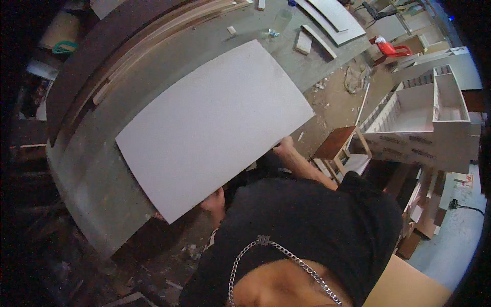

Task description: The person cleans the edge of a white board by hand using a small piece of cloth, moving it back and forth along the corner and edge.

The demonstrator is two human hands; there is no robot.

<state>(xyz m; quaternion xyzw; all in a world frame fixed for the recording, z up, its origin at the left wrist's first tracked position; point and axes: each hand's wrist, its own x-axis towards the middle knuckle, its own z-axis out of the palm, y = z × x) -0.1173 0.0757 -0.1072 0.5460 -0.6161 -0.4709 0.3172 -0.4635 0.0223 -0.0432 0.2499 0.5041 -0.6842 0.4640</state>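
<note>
While both hands are at the near edge of the white panel, the panel lies over the grey-green tabletop, its near side extending past the table's near edge. Whether it rests flat or is slightly raised: cannot tell. Left hand at the near edge, toward the panel's lower-left corner; fingers hidden by the panel, so pinching or merely supporting cannot be determined. Right hand at the same edge, farther right; fingertips obscured, grip likewise undetermined. Hands well apart. Beyond the panel, at upper left: thin wooden strips beside a dark curved board. Past the panel's far right corner: a small pale block, a clear container, a larger wooden block beside a narrow strip, and white boards near the table's end. On the floor side, right: a brown-topped wooden stool, a pale cabinet and, farther off, a red chair.
</note>
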